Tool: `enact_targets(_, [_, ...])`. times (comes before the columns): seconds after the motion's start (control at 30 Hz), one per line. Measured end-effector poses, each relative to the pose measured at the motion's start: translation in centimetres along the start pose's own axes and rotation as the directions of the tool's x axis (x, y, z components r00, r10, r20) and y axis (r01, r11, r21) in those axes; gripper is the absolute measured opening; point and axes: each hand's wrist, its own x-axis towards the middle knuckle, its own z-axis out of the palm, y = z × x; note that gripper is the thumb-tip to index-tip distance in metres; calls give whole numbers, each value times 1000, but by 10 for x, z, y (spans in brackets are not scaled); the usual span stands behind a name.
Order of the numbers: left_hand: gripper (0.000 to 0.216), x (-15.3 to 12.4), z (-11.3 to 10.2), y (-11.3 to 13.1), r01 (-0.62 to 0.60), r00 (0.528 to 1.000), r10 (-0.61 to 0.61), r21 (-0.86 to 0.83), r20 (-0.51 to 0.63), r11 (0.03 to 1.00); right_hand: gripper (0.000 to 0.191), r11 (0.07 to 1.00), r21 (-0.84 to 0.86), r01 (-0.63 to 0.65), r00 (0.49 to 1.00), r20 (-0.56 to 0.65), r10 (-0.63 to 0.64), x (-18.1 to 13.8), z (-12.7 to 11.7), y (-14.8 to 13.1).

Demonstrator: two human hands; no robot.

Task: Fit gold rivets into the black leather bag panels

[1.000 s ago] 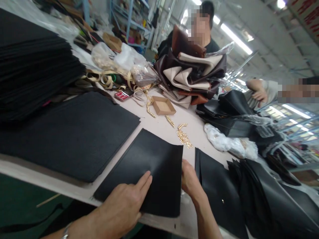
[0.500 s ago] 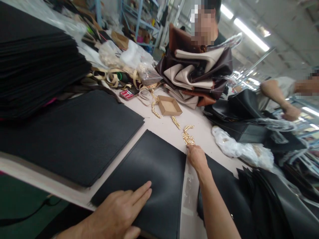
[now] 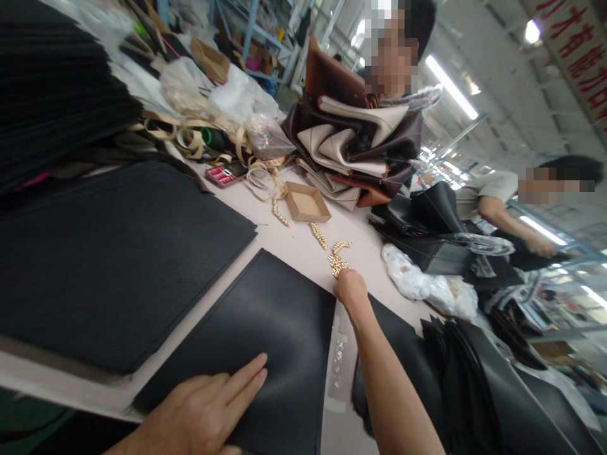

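My left hand [image 3: 199, 404] lies on a black leather-like panel [image 3: 265, 316], its index and middle fingers stretched out. At the far corner of that panel, my right hand [image 3: 351, 289] touches the near edge of a small pile of shiny gold metal pieces [image 3: 338, 264]. Its fingers are curled, their tips turned away from view, so whatever is between them is hidden. Beyond the pile lie a row of gold pieces [image 3: 318, 236] and another such row [image 3: 281, 215], beside a shallow cardboard box [image 3: 307, 203].
Stacked black panels [image 3: 118, 265] cover the left of the table. Folded brown and cream bags [image 3: 360, 139] rise at the back. Black pieces [image 3: 474, 379] and crumpled white plastic [image 3: 427, 278] lie to the right. Two people are beyond the table, one with an arm [image 3: 512, 221] extended.
The view has shifted, so the table things sit further left. My right hand stays at the gold pile, its fingers now more tucked from sight. My left hand stays on the panel.
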Motion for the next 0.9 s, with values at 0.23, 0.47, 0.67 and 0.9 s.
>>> enact_targets(0.23, [60,2,-30,8,-56,998,56,44,3,997,29,981,184,-56,997,-44,65,-10,-2,2])
enact_targets(0.47, [58,-2,-25,4,-129,988,137,115,-65,985,38,805,579,128,984,26,-175,-85,-6,-11])
enact_targets(0.67, [53,-3,-19,2,-148,980,159,97,-123,984,31,600,777,189,893,119,-435,-180,11,-46])
enact_targets(0.9, [53,-3,-23,1,-181,973,192,94,-127,979,21,727,607,321,879,94,-467,-183,-2,-60])
